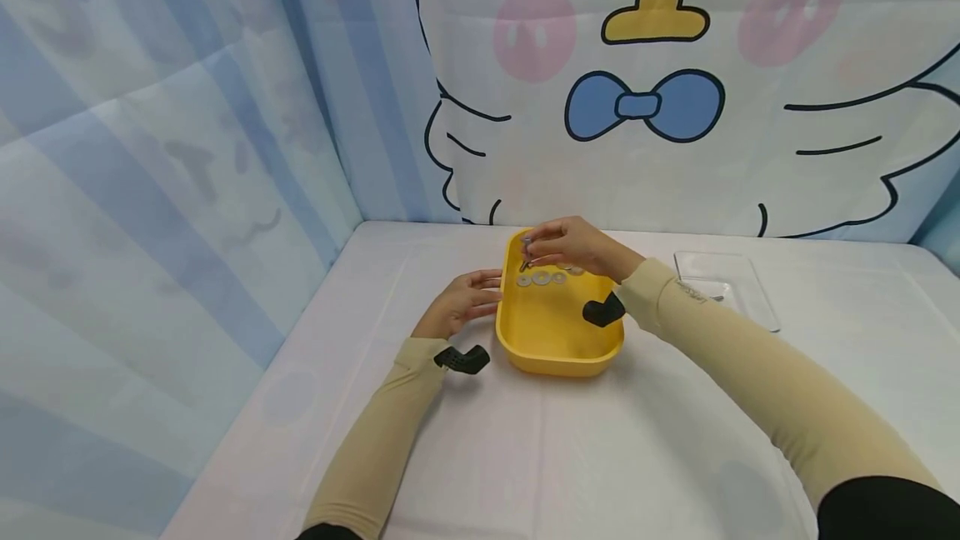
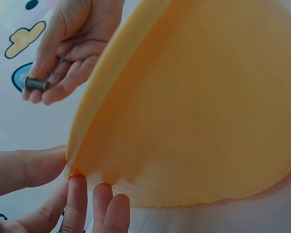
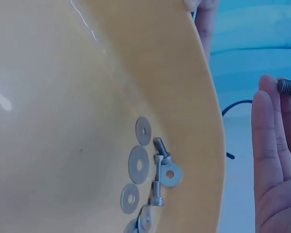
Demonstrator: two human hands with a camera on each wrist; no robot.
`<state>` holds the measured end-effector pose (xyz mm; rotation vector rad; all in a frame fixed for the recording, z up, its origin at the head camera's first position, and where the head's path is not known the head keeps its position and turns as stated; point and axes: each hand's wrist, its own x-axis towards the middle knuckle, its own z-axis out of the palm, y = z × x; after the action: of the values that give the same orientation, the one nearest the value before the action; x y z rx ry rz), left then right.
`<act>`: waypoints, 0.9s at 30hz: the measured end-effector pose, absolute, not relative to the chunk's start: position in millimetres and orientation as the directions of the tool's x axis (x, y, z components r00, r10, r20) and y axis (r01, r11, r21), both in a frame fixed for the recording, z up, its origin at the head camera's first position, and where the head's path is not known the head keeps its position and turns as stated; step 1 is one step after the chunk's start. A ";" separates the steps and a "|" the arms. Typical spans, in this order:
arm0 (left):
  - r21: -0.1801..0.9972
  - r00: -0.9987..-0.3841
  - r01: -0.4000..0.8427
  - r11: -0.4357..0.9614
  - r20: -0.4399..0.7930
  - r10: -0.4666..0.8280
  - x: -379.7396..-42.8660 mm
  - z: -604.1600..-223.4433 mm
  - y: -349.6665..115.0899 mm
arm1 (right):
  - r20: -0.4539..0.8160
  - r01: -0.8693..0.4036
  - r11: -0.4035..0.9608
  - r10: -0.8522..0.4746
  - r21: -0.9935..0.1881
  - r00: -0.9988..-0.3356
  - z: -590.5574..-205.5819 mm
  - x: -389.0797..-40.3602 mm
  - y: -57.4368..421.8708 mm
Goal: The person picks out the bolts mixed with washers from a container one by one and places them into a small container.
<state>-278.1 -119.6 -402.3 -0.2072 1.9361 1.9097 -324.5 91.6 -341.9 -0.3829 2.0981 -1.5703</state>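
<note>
A yellow plastic tub [image 1: 558,332] stands on the table. My left hand [image 1: 467,300] is at its left side and pinches the rim, the thumb over the edge and the fingers against the outer wall. My right hand [image 1: 573,244], above the far end of the tub, pinches a short threaded bolt [image 2: 37,84] between thumb and fingers. Inside the tub, several flat metal washers [image 3: 138,165] lie near the far wall. Beside them are a few socket-head screws [image 3: 157,194], partly on top of one another. The right forearm covers part of the tub's right rim in the head view.
Right of the tub sits a shallow clear plastic tray [image 1: 738,294] with small metal pieces in it, partly hidden by the right sleeve. A white cloth [image 1: 600,457] covers the table. A printed curtain [image 1: 637,173] hangs right behind the table's back edge.
</note>
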 end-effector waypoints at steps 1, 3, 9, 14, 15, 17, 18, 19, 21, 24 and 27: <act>0.921 -0.904 -0.387 0.051 -0.390 0.176 -278.0 -402.3 -119.6 | -0.208 0.053 0.307 -0.500 -0.950 -0.841 -340.4 -322.8 92.7; 0.919 -0.903 -0.390 0.057 -0.394 0.171 -277.9 -402.2 -119.5 | -0.199 0.031 0.323 -0.504 -0.946 -0.840 -337.1 -318.9 95.5; 0.915 -0.901 -0.400 0.054 -0.403 0.163 -278.6 -402.9 -119.3 | -0.168 -0.016 0.331 -0.520 -0.944 -0.837 -329.7 -310.8 111.2; 0.916 -0.902 -0.397 0.053 -0.401 0.159 -278.1 -402.7 -119.0 | -0.145 -0.050 0.343 -0.519 -0.938 -0.843 -325.4 -305.2 129.0; 0.917 -0.903 -0.395 0.054 -0.399 0.160 -278.0 -402.6 -119.0 | -0.141 -0.052 0.341 -0.518 -0.939 -0.844 -324.6 -303.7 132.9; 0.919 -0.904 -0.391 0.055 -0.395 0.164 -277.8 -402.5 -119.2 | -0.141 -0.051 0.346 -0.507 -0.937 -0.850 -323.4 -300.9 140.1; 0.921 -0.905 -0.386 0.058 -0.390 0.168 -277.6 -402.4 -119.3 | -0.141 -0.050 0.349 -0.501 -0.936 -0.854 -323.1 -299.6 144.0; 0.922 -0.906 -0.382 0.059 -0.386 0.171 -277.6 -402.3 -119.3 | -0.141 -0.050 0.352 -0.497 -0.935 -0.856 -323.4 -298.7 148.1; 0.924 -0.908 -0.378 0.058 -0.382 0.174 -277.4 -402.1 -119.4 | -0.148 -0.039 0.356 -0.483 -0.934 -0.863 -324.1 -297.0 156.1; 0.925 -0.908 -0.375 0.060 -0.380 0.175 -277.3 -401.9 -119.1 | -0.158 -0.032 0.372 -0.468 -0.928 -0.869 -326.2 -294.4 168.2; 0.921 -0.906 -0.384 0.062 -0.389 0.168 -277.2 -401.6 -118.8 | -0.166 -0.031 0.387 -0.465 -0.922 -0.870 -327.6 -291.7 179.4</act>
<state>-277.2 -118.8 -401.6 -0.2160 1.9538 1.8988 -291.7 179.4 -327.6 -0.4285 2.2526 -1.4840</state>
